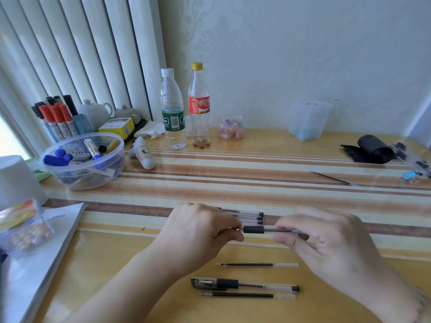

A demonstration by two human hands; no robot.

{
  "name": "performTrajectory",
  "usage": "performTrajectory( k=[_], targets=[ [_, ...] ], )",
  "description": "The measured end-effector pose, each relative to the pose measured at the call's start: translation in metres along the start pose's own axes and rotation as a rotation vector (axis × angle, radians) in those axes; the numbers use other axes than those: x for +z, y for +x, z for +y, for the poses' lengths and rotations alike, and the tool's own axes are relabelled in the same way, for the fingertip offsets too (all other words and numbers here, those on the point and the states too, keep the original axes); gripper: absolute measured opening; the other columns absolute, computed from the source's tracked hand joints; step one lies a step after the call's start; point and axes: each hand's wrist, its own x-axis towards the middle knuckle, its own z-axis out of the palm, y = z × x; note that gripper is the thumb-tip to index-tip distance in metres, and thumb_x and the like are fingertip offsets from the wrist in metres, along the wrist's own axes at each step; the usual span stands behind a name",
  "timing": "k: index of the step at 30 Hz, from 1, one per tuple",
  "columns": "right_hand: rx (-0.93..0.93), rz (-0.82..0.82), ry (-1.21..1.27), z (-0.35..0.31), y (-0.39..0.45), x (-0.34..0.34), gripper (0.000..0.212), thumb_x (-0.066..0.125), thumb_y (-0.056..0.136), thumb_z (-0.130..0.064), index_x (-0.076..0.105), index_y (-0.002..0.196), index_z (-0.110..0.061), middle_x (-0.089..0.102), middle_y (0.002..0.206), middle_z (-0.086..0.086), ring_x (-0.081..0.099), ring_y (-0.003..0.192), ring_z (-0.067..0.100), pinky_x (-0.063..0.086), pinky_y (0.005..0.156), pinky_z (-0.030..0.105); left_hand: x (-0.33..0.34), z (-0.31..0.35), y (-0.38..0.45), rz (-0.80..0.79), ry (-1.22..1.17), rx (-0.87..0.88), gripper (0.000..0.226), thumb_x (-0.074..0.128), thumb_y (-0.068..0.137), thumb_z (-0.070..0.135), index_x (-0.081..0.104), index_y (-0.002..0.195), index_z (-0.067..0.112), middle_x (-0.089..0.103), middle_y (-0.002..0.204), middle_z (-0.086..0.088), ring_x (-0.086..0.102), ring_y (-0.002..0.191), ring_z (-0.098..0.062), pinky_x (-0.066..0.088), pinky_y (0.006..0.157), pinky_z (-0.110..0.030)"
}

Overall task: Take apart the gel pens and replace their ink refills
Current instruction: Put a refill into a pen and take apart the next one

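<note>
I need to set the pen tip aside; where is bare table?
Free: the striped middle between the marker bowl and the loose refill. Crowded: near the capped gel pen, flanked by two refills, and the pen row.

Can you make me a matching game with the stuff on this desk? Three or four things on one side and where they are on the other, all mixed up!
Things:
1. capped gel pen
2. clear bowl
3. bottle with the yellow cap
4. gel pen with the black grip

Places:
A. at the back by the wall, next to the water bottle
B. held between the left hand and the right hand
C. lying between two loose refills, nearest the person
D. on the left, full of markers

Pairs: 1-C, 2-D, 3-A, 4-B
</note>
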Motion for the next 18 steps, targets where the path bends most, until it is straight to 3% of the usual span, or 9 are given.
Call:
performTrajectory(
  k=[3,6,9,11,14,16,18],
  targets=[
    [0.008,0.005,0.035,0.0,-0.002,0.007,0.032,0.055,0.085,-0.053,0.074,0.08,-0.028,0.067,0.063,-0.017,0.06,0.05,0.004,0.047,0.04,0.026,0.001,-0.001,-0.001,0.019,0.05,0.064,0.019,0.063,0.085,0.035,0.068,0.069,0.026,0.059,0.051,0.009,0.054,0.046,-0.007,0.041,0.035,-0.024],
    [0.131,-0.033,0.24,-0.003,-0.003,0.011,0.042,0.049,0.084,-0.063,0.074,0.075,-0.03,0.068,0.056,-0.009,0.057,0.045,0.01,0.044,0.041,0.029,-0.001,0.001,-0.002,0.073,0.051,0.111,0.021,0.062,0.086,0.027,0.07,0.067,0.025,0.063,0.053,0.01,0.058,0.046,-0.006,0.039,0.034,-0.022],
    [0.305,-0.041,0.463,-0.002,-0.001,0.009,0.036,0.055,0.081,-0.057,0.074,0.063,-0.032,0.071,0.059,-0.013,0.065,0.056,0.004,0.045,0.049,0.013,-0.001,0.003,0.001,0.124,0.054,0.135,0.022,0.06,0.089,0.029,0.069,0.07,0.023,0.059,0.05,0.009,0.054,0.044,-0.009,0.037,0.036,-0.021],
    [0.335,-0.066,0.521,-0.001,0.0,0.009,0.024,0.06,0.074,-0.048,0.073,0.063,-0.031,0.073,0.066,-0.017,0.067,0.065,-0.003,0.047,0.059,0.008,-0.002,0.005,0.003,0.152,-0.019,0.06,0.017,0.061,0.088,0.036,0.07,0.078,0.026,0.049,0.048,0.013,0.045,0.042,-0.005,0.035,0.038,-0.02],
    [0.238,-0.023,0.398,0.002,0.002,0.011,0.027,0.056,0.081,-0.053,0.073,0.076,-0.032,0.075,0.074,-0.013,0.069,0.069,0.003,0.055,0.064,0.019,-0.003,0.005,0.006,0.068,-0.22,-0.199,0.032,0.054,0.088,0.05,0.057,0.115,0.035,0.045,0.061,0.013,0.045,0.056,-0.004,0.039,0.053,-0.02],
    [0.216,0.012,0.394,0.006,0.001,0.012,0.034,0.049,0.086,-0.06,0.071,0.083,-0.034,0.072,0.071,-0.002,0.066,0.063,0.012,0.053,0.059,0.033,-0.002,-0.001,0.004,-0.052,-0.484,-0.295,0.035,0.039,0.093,0.035,0.039,0.128,0.033,0.046,0.077,0.009,0.045,0.072,-0.008,0.038,0.069,-0.023],
    [0.224,0.044,0.405,0.011,0.0,0.01,0.041,0.046,0.083,-0.066,0.071,0.091,-0.034,0.073,0.077,-0.006,0.066,0.066,0.009,0.052,0.059,0.036,-0.002,-0.006,0.003,-0.082,-0.581,-0.265,0.037,0.031,0.096,0.012,0.031,0.13,0.029,0.048,0.085,0.005,0.044,0.075,-0.013,0.04,0.071,-0.027]
  ],
)
